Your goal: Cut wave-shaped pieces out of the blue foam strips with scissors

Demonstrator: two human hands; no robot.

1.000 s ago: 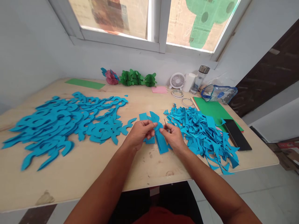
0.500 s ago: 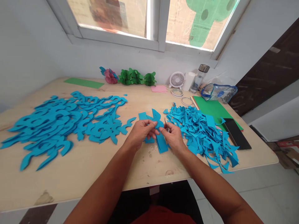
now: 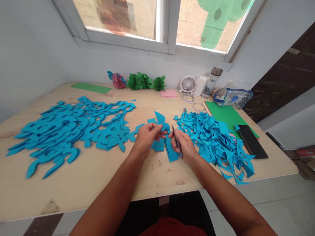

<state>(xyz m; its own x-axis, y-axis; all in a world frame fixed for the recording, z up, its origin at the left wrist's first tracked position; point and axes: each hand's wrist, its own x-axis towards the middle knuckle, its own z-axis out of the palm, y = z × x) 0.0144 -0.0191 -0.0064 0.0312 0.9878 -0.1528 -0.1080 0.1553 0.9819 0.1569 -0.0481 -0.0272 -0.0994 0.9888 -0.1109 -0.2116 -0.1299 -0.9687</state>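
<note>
Between the fingers of my left hand (image 3: 148, 135) is a blue paper cutout (image 3: 161, 120) with a pointed, curved end sticking up. My right hand (image 3: 183, 144) is closed round a slim dark pair of scissors (image 3: 176, 140), blades together and pointing away from me; its handles are mostly hidden by the fingers. The scissors are apart from the cutout, a little to its right. Under and between my hands lie blue paper strips (image 3: 171, 151) on the wooden table.
Curved blue cutouts (image 3: 66, 123) are heaped at the left. Blue scraps (image 3: 209, 134) pile up at the right, beside a black phone (image 3: 253, 141) and green sheets (image 3: 221, 114). Along the back stand green paper decorations (image 3: 144, 80), a small fan (image 3: 188, 84) and a bottle (image 3: 211, 82).
The right hand has moved off the cutout, and the scissors have turned from slightly open to closed. The cutout has shifted slightly left in the left hand. The camera view has moved slightly.
</note>
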